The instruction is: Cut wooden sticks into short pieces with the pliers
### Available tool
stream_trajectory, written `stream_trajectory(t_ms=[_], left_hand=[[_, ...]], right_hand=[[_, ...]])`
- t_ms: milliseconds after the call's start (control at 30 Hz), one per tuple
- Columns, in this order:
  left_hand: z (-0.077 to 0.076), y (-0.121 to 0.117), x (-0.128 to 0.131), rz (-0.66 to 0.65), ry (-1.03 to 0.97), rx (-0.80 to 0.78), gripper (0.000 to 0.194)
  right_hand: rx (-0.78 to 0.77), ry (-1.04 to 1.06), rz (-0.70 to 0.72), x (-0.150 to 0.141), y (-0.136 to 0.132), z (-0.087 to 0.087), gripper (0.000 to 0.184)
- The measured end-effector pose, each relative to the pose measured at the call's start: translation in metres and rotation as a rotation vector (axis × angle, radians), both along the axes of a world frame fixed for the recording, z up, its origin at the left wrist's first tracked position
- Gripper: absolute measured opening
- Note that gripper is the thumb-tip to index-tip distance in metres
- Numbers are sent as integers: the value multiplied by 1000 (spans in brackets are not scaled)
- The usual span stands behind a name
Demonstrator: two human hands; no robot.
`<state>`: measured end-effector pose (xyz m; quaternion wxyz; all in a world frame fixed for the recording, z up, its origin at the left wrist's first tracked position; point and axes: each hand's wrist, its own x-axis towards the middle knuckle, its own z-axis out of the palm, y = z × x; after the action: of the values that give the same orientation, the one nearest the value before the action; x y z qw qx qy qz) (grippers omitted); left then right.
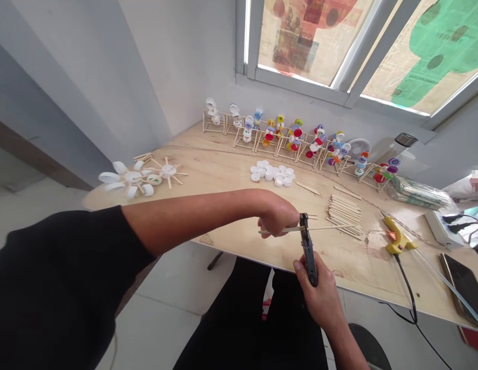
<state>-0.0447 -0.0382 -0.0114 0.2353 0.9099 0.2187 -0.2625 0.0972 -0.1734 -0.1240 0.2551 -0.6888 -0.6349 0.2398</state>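
Note:
My left hand (277, 216) pinches a long thin wooden stick (324, 227) near the middle of the view, with the stick running sideways across the board. My right hand (319, 293) grips black plier-type cutters (308, 251) from below, and their jaws stand upright around the stick, just beyond my left fingers. A stack of similar wooden sticks (344, 216) lies to the right of the cutters. The jaws' exact bite on the stick is too small to see.
A wooden board (219, 174) holds white bottle caps (272, 173), cap-and-stick pinwheels (142, 177), and a row of stick frames with coloured caps (296, 139). To the right are a yellow glue gun (397, 236), a phone (464, 288) and a power strip (441, 228).

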Motion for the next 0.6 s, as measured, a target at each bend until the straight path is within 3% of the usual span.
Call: stream_trajectory(t_ms=[600], left_hand=[[-4, 1, 1, 5, -20, 33, 21]], right_hand=[[-26, -6, -31, 1, 0, -3, 29]])
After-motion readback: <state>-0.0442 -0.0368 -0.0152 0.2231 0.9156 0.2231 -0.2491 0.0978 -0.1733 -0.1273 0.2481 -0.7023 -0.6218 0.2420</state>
